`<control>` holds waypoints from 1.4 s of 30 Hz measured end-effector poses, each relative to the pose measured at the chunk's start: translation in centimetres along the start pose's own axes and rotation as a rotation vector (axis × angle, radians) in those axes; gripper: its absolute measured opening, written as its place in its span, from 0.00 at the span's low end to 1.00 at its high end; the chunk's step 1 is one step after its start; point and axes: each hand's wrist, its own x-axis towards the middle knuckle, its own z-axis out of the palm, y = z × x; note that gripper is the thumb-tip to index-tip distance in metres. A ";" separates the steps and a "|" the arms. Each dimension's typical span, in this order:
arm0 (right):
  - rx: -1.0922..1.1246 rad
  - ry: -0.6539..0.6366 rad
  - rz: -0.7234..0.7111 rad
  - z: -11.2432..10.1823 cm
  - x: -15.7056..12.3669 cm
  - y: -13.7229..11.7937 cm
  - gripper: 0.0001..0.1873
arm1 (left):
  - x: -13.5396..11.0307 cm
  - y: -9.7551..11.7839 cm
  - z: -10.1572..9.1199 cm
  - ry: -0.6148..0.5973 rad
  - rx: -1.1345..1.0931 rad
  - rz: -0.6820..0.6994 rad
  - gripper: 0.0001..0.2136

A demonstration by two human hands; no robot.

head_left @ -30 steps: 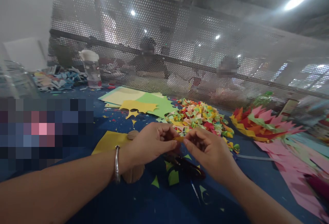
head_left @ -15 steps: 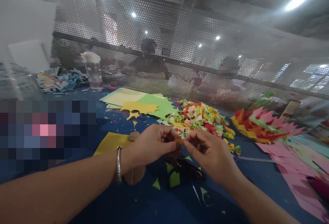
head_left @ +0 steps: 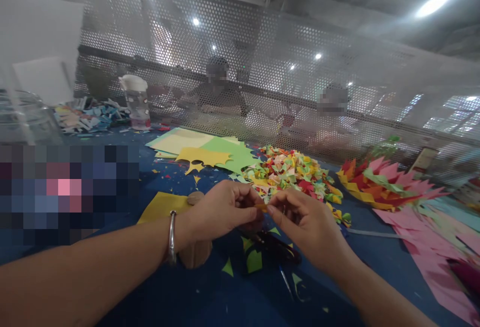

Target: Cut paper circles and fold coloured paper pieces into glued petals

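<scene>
Between the fingertips of both hands is a small piece of orange-yellow paper (head_left: 261,207), mostly covered by the fingers. My left hand (head_left: 225,209), with a silver bangle at the wrist, pinches it from the left. From the right, my right hand (head_left: 300,222) pinches it between thumb and forefinger. Just behind the hands lies a heap of small folded colored paper pieces (head_left: 290,167). Below them on the blue table are a dark tool (head_left: 279,248), probably scissors, green paper scraps (head_left: 254,262) and a pen (head_left: 286,282). A brown cardboard shape (head_left: 195,254) is partly under my left wrist.
Yellow paper (head_left: 159,207) lies left of my wrist. Behind it are cut sheets (head_left: 176,142). A pointed paper flower (head_left: 390,184) and pink sheets (head_left: 416,242) occupy the right. A bottle (head_left: 137,104) stands before a perforated partition (head_left: 262,92); people sit beyond it.
Both hands keep nearly the same position, still pinching the paper piece. The view shifts only very slightly.
</scene>
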 end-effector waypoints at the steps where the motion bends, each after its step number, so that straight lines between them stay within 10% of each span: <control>1: -0.011 -0.014 -0.005 0.0 0.0 0.0 0.06 | 0.0 0.0 0.0 -0.010 -0.010 -0.007 0.04; 11: -0.008 -0.069 -0.008 0.2 -0.1 0.1 0.06 | -0.6 0.8 -0.3 0.090 0.435 0.078 0.04; 42: -0.067 -0.008 -0.074 0.5 -0.1 -0.2 0.06 | -0.5 0.0 0.8 0.161 0.427 0.200 0.02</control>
